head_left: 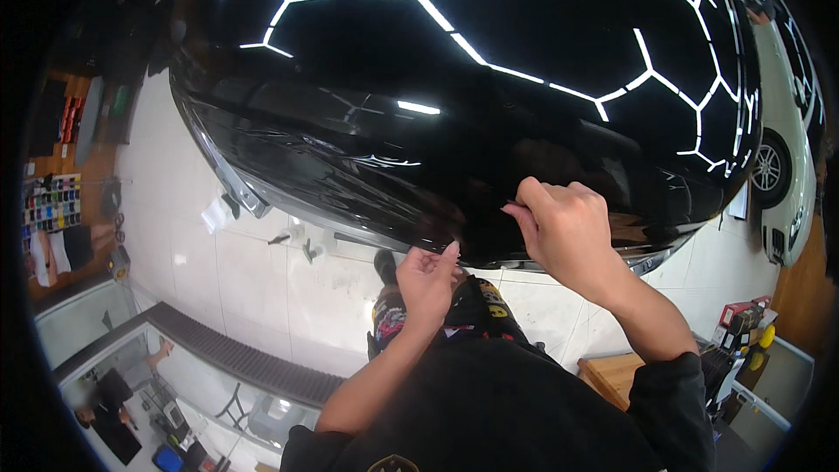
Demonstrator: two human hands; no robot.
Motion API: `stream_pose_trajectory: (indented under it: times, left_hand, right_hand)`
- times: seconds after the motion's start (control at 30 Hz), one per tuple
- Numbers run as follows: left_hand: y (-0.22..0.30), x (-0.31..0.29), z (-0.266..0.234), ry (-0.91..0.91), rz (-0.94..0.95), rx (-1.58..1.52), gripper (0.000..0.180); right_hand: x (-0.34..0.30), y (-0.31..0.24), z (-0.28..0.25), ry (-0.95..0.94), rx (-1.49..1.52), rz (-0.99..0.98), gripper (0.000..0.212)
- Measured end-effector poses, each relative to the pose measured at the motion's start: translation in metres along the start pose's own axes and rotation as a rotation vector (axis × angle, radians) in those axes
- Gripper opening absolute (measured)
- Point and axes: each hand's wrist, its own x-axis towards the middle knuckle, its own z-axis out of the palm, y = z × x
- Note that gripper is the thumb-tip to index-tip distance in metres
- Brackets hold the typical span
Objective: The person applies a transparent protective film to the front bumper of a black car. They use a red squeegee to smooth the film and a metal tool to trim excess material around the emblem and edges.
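Note:
A glossy black car hood (pixel 524 26) spreads in front of me, mirroring hexagonal ceiling lights. Along its near edge, left of centre, a thin glossy film (pixel 350 197) looks wrinkled. My left hand (pixel 426 284) is closed at the hood's front edge, thumb and fingertips pinching what looks like the rim of this film. To its right and a little farther in, my right hand (pixel 564 227) is raised just over the hood, fingers curled and thumb pressed to the index finger. Whatever sits in that pinch is too small to make out.
A white car (pixel 782 149) stands at the right. Small tools (pixel 306 249) lie on the white tiled floor (pixel 262 297) left of my legs. A wooden box (pixel 612 376) is at my lower right. Other people are at the left, one (pixel 109 411) at the lower left.

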Motion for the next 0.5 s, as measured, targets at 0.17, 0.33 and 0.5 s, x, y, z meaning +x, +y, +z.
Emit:
stream_pose_trajectory:
  times: [0.17, 0.33, 0.5]
  left_hand:
    - [-0.026, 0.012, -0.032, -0.19, -0.019, 0.035, 0.019]
    - [-0.069, 0.007, -0.136, -0.206, -0.081, 0.153, 0.016]
    - [-0.105, -0.01, -0.292, -0.073, -0.057, 0.206, 0.012]
  right_hand:
    - [-0.005, -0.006, -0.002, 0.159, -0.204, 0.085, 0.02]
    - [-0.049, -0.056, 0.013, 0.455, -0.028, 0.26, 0.017]
    - [-0.133, -0.224, 0.016, 0.299, 1.232, 0.3, 0.031]
